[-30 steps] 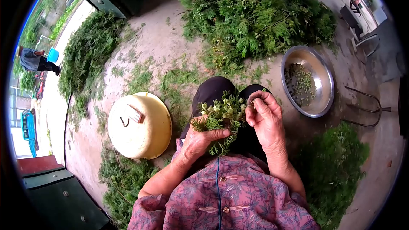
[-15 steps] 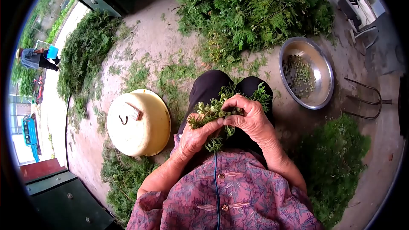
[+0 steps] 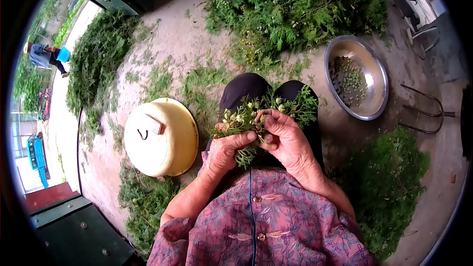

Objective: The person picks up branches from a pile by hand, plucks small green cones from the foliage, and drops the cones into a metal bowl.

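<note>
A green sprig point(image 3: 240, 122) with pale green cones lies across the lap, over dark trousers. My left hand point(image 3: 227, 149) is closed on its left part, thumb along the stem. Bent fingers of my right hand point(image 3: 286, 140) pinch at the sprig's middle, close to my left thumb; whether a cone is between them is too small to tell. Leafy ends stick out past my right hand and below my left thumb. To the right, a metal basin point(image 3: 378, 81) holds small green cones point(image 3: 352, 81).
Cut branches are heaped ahead point(image 3: 295, 10), at left point(image 3: 96, 59), lower left point(image 3: 143, 202) and lower right point(image 3: 389, 192). An upturned yellow basin point(image 3: 162, 138) sits left. A metal fork point(image 3: 436, 113) lies right. Outside, a person point(image 3: 42, 55) carries something blue.
My right hand has turned and its fingers have shifted slightly on the sprig. My left hand still holds it. The person outside has changed stride, and the view has tilted a little.
</note>
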`<state>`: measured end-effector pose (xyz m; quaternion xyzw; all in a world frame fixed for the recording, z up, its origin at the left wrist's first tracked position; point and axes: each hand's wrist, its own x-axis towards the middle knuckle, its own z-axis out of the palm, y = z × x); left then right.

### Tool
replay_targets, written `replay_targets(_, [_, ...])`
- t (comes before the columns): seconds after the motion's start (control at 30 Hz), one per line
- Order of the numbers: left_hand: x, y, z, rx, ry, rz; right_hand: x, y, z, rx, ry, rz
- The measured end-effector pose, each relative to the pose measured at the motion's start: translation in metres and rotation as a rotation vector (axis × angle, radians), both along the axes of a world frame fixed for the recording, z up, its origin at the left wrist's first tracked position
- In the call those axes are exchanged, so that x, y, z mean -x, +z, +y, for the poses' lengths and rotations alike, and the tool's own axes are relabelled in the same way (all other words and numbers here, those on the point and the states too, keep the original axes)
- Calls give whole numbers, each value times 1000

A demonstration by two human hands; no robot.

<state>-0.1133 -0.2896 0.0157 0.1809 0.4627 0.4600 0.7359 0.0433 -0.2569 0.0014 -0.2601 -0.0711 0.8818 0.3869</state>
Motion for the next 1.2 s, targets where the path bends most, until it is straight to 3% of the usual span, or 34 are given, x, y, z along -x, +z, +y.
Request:
replay_targets(0.07, [9,-12,-6,104,-6,108,-4,-2,3,-62,-84,14])
replay_targets(0.1, [4,5,-2,70,1,275,-4,0,5,-64,-117,2])
replay_targets(0.2, [11,-13,-5,-297,-148,428,-12,2,9,-79,-173,45])
replay_targets(0.23, [10,-5,1,-90,-158,316,-15,4,11,-68,-196,45])
replay_targets(0.33, [-6,5,5,-176,-48,354,-34,8,18,-86,-278,55])
replay_targets(0.5, [-11,10,5,-250,-83,429,-100,0,47,-14,-644,-28])
replay_targets(0.6, [-16,16,5,-304,-72,603,-175,-46,84,65,-820,-68])
replay_targets(0.7, [-13,17,6,-315,-195,742,-217,-42,111,21,-981,-143])
replay_targets(0.87, [-8,20,7,-287,-92,611,-286,-53,135,-12,-1088,-278])
replay_targets(0.93, [-1,19,6,-273,-104,713,-312,-62,140,1,-1110,-320])
replay_targets(1.07, [17,-16,-4,-612,-213,1145,-338,-64,132,72,-1267,-520])
replay_targets(1.13, [14,-20,-5,-401,-47,727,-379,-95,131,20,-1175,-600])
replay_targets(1.2, [9,-17,-4,-235,72,479,-379,-96,129,89,-1169,-624])
